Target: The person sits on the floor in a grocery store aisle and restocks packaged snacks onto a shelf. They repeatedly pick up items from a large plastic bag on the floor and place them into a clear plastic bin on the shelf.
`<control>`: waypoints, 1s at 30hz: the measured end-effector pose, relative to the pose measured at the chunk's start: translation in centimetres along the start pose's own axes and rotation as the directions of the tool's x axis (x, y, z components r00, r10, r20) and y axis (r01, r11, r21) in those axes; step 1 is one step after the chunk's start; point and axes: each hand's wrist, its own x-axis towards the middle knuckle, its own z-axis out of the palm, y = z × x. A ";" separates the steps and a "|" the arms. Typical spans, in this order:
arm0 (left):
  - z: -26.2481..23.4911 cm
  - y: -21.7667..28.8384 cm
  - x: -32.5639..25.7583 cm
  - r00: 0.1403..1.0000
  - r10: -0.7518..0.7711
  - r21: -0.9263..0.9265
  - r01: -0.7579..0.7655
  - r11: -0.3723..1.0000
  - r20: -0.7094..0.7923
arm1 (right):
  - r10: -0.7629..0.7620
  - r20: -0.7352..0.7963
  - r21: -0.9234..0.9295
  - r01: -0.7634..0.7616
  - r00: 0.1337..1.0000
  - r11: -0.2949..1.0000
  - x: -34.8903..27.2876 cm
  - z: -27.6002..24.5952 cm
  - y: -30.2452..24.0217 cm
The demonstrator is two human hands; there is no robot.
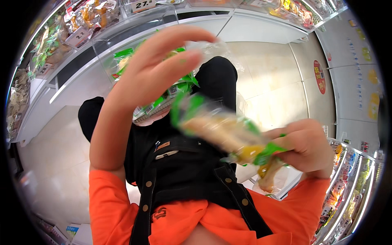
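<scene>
Over your lap, a clear packet (222, 132) with green ends hangs from your right hand (306, 145)

At 3 o'clock, your right hand has fingers and thumb pinched on the packet's lower green end. From there it slants up to just left of centre, blurred, with something pale and yellowish inside. At 11 o'clock, your left hand (157, 67) spreads wide, its thumb well apart from the fingers; you have clear film (222, 53) just beside its fingertips, but I cannot tell whether they touch it.

Around you, pale glossy tiles form the floor (265, 73), with a red oval sticker (319, 77) at 2 o'clock, near a white wall panel (353, 81) with yellow and blue markings. Stocked shelves (87, 18) curve past 10 o'clock, with price cards along their white front and a clear bin (136, 30) near your left hand. Lit racks (347, 183) of bright packages stand at 4 o'clock, and a yellowish pack (267, 177) shows below your right hand, by a white tray (292, 177). At 10 o'clock, partly behind your left forearm, you have more green-and-clear packs (157, 105).
</scene>
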 end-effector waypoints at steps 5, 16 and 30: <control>6.5 -3.5 0.4 0.610 -0.388 -0.281 0.722 0.632 0.691 | -0.444 0.450 0.092 0.454 0.775 0.886 8.9 2.2 -1.2; 7.5 -4.5 -8.4 0.604 -0.196 -0.380 0.687 0.619 0.773 | -0.754 0.247 0.598 0.517 0.608 0.613 15.9 6.5 -0.2; 9.6 -5.6 -8.5 0.627 0.109 -0.545 0.562 0.622 0.771 | 0.321 -0.598 0.798 0.511 0.734 0.319 10.4 1.9 8.9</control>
